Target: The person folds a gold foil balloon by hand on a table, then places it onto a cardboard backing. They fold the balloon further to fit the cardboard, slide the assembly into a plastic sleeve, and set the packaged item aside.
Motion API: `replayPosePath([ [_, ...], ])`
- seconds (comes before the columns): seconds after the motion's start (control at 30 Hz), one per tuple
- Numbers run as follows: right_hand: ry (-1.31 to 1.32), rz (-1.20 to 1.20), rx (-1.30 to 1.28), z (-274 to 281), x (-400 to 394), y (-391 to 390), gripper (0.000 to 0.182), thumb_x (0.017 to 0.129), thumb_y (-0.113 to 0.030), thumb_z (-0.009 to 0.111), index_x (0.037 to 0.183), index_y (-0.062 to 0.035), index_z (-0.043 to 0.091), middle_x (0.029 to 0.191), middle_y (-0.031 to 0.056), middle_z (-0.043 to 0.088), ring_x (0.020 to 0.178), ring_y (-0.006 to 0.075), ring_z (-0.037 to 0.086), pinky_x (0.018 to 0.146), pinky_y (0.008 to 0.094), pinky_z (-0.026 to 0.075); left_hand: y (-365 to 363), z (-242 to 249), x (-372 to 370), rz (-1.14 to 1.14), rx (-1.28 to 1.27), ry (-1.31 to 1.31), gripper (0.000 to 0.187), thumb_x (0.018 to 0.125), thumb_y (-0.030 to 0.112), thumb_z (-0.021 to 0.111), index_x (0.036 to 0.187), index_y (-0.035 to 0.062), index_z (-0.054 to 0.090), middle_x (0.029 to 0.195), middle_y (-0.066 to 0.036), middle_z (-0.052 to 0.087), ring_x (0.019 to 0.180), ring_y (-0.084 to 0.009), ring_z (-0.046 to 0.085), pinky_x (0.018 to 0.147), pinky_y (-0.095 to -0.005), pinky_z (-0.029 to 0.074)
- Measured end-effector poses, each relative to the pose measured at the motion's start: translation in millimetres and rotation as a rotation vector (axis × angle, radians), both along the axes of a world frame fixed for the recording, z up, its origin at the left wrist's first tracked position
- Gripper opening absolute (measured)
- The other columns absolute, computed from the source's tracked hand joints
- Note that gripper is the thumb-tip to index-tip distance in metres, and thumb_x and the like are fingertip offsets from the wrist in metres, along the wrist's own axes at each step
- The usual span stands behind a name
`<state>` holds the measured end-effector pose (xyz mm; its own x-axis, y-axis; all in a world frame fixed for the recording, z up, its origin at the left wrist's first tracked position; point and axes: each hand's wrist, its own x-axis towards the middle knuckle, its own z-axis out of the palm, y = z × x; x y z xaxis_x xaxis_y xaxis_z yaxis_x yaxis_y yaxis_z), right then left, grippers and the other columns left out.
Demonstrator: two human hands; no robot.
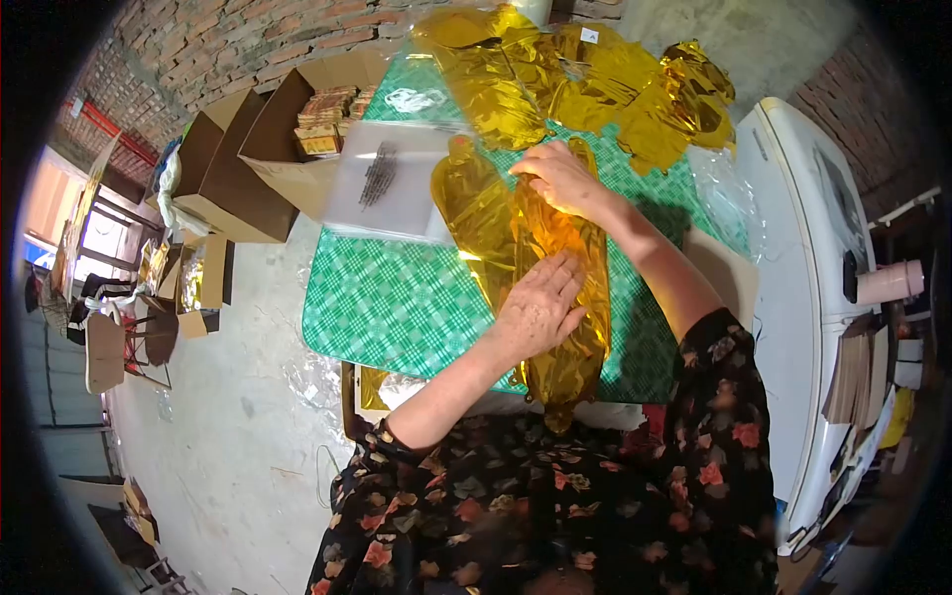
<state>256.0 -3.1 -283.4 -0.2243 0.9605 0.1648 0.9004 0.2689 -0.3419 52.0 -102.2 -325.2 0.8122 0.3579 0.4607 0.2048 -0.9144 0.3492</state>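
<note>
A long piece of shiny gold foil (570, 362) lies on the green checked tablecloth (382, 297), its near end hanging over the front edge. My left hand (540, 305) rests flat on its middle, fingers stretched out. Higher up, my right hand (560, 180) touches the far part of the same foil with bent fingers; whether it pinches the foil is hidden. Another gold foil piece (466, 203) lies beside it on the left, partly under it. Clear plastic sheets (397, 213) with a small dark bundle (379, 177) on them are further left.
More crumpled gold foil (595, 84) covers the table's far end. White strings (415, 100) lie at the far left of the table. Cardboard boxes (238, 183) stand left of it, one holding packets (322, 124). A white appliance (783, 258) stands on the right.
</note>
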Motion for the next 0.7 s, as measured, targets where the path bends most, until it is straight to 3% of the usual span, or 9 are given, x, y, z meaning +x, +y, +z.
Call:
replayPosePath([
  [0.2,-0.152,0.209,-0.079,8,1,26,0.017,0.089,-0.006,0.070,0.102,-0.0139,0.075,0.118,0.0044,0.064,0.123,0.0305,0.050,0.107,0.0410,0.041,0,1,0,-0.002,-0.011,-0.007,0.050,0.094,0.030,0.071,0.129,-0.0050,0.066,0.138,-0.023,0.063,0.137,-0.0387,0.054,0.120,-0.0474,0.041],
  [0.3,-0.217,0.261,-0.130,16,-1,31,0.009,0.090,-0.010,0.074,0.097,-0.0129,0.069,0.114,0.0047,0.062,0.119,0.0301,0.051,0.106,0.0413,0.042,1,0,0,-0.004,-0.018,-0.011,0.050,0.094,0.030,0.072,0.128,-0.0049,0.066,0.138,-0.023,0.063,0.136,-0.0389,0.054,0.120,-0.0475,0.041],
  [0.5,-0.331,0.294,-0.130,35,-8,33,0.006,0.088,-0.011,0.062,0.086,-0.0144,0.066,0.107,0.0026,0.064,0.111,0.0276,0.052,0.100,0.0432,0.038,0,-2,0,0.005,-0.040,0.000,0.049,0.094,0.030,0.071,0.128,-0.0046,0.066,0.139,-0.022,0.062,0.138,-0.0384,0.053,0.120,-0.0478,0.040],
  [0.6,-0.415,0.264,-0.301,63,-19,29,0.008,0.089,-0.008,0.060,0.087,-0.0140,0.065,0.103,0.0060,0.066,0.106,0.0287,0.053,0.100,0.0439,0.037,0,0,0,0.002,-0.046,0.002,0.049,0.094,0.030,0.070,0.129,-0.0046,0.066,0.140,-0.021,0.062,0.138,-0.0382,0.053,0.120,-0.0475,0.040],
  [0.7,-0.491,0.257,-0.382,69,-17,34,0.016,0.102,-0.020,0.053,0.092,-0.0100,0.060,0.095,0.0076,0.064,0.108,0.0275,0.056,0.099,0.0416,0.037,0,0,0,-0.002,-0.061,0.006,0.049,0.094,0.029,0.071,0.129,-0.0047,0.066,0.140,-0.021,0.062,0.138,-0.0381,0.053,0.121,-0.0470,0.040],
])
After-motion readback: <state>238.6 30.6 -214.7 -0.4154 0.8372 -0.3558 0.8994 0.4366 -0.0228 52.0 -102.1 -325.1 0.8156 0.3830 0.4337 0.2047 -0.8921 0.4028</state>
